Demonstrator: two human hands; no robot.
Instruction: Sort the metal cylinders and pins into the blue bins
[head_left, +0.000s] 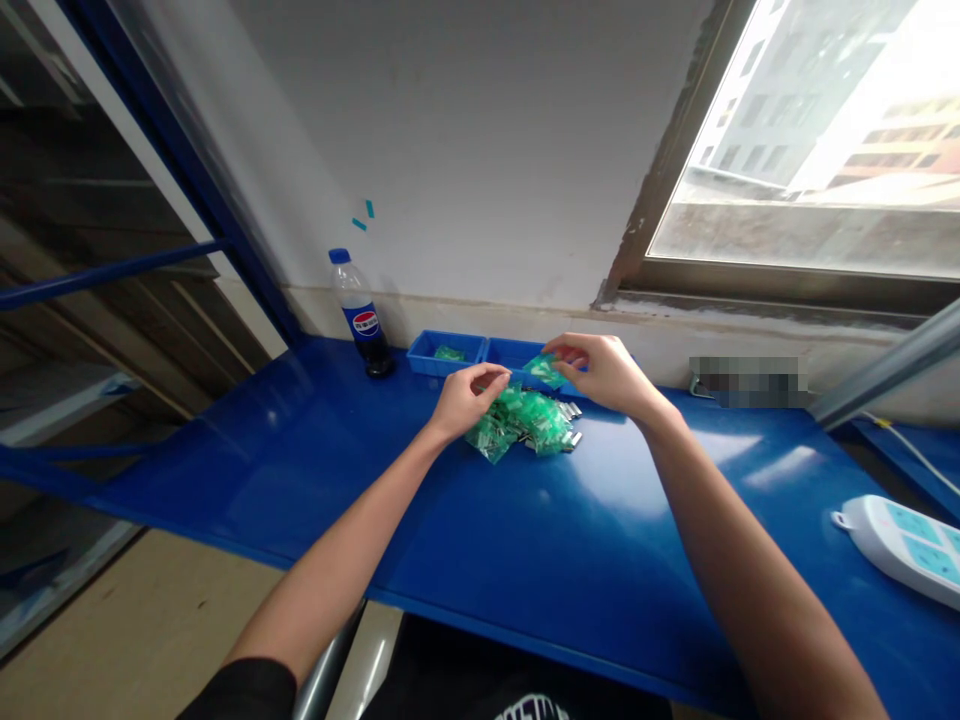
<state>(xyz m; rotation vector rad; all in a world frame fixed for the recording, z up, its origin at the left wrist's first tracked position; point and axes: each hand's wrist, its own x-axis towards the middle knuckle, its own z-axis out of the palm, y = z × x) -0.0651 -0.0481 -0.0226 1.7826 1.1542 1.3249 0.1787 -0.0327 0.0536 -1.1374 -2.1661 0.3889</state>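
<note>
A pile of small green plastic packets (525, 420) lies on the blue table (585, 530), with some small metal pieces at its right edge. My left hand (465, 395) rests at the pile's left side, fingers curled and pinched on something I cannot make out. Above the pile, my right hand (604, 372) pinches one green packet (546, 370) between thumb and fingers, holding it over the right blue bin (517, 352). The left blue bin (442, 353) has a green packet inside.
A cola bottle with a blue cap (360, 315) stands left of the bins by the wall. A white power strip (904, 545) lies at the table's right edge. A window is at upper right, blue shelving frames at left.
</note>
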